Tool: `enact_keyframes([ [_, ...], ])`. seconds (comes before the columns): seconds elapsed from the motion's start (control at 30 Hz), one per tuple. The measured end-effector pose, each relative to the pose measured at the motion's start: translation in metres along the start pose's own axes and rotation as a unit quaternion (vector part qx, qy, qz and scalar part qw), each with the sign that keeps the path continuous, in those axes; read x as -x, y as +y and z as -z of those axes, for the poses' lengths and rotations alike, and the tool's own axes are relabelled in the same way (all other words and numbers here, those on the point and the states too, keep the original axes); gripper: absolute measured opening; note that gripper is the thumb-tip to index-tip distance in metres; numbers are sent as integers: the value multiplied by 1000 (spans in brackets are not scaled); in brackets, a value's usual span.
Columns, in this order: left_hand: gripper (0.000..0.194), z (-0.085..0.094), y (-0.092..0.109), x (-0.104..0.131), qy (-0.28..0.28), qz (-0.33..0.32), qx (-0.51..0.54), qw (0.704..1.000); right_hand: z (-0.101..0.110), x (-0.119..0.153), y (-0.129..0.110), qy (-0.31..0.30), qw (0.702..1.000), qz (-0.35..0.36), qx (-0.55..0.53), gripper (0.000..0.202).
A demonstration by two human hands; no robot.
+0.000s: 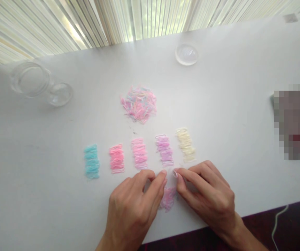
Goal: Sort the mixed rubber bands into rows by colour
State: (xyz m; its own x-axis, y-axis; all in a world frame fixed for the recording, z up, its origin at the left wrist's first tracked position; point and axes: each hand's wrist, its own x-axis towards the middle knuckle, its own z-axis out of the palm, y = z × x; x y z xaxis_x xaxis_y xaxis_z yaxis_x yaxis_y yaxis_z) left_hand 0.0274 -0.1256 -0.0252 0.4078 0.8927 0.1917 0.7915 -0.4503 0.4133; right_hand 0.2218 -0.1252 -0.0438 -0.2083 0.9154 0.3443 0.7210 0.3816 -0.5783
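My right hand (207, 195) pinches a small pale pink rubber band (175, 173) between thumb and forefinger; the band's loop shows at the fingertips. Close to it, my left hand (135, 204) has its thumb and forefinger together, and I cannot make out anything between them. Partly hidden between the hands lies a small pile of pink-lilac bands (168, 198). Just beyond my hands, bands are laid in separate columns by colour: blue bands (91, 161), deeper pink bands (116, 159), light pink bands (139, 153), purple bands (164, 150) and cream bands (185, 144).
A mixed heap of bands (139, 104) lies farther back on the white table (230, 104). A clear jar (31, 80) and a clear round piece (61, 94) stand at the left. Another clear round dish or lid (186, 54) is at the back. A blurred-out object (294, 122) lies at the right.
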Motion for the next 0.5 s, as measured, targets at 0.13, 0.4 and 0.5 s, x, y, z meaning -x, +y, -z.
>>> enact_keyframes([
  [0.13, 23, -2, 1, -4, -1, 3, -15, 1000, -1, 0, 1, -7, 1000, 3, -5, 22],
  [0.4, 25, -2, 1, -3, 4, 5, -10, 1000, 3, -1, -4, -5, 999, 10, -40, 17],
  [0.5, 21, -1, 1, -1, 4, 4, -1, 1000, 3, -2, -5, -31, 998, 33, -50, 16],
])
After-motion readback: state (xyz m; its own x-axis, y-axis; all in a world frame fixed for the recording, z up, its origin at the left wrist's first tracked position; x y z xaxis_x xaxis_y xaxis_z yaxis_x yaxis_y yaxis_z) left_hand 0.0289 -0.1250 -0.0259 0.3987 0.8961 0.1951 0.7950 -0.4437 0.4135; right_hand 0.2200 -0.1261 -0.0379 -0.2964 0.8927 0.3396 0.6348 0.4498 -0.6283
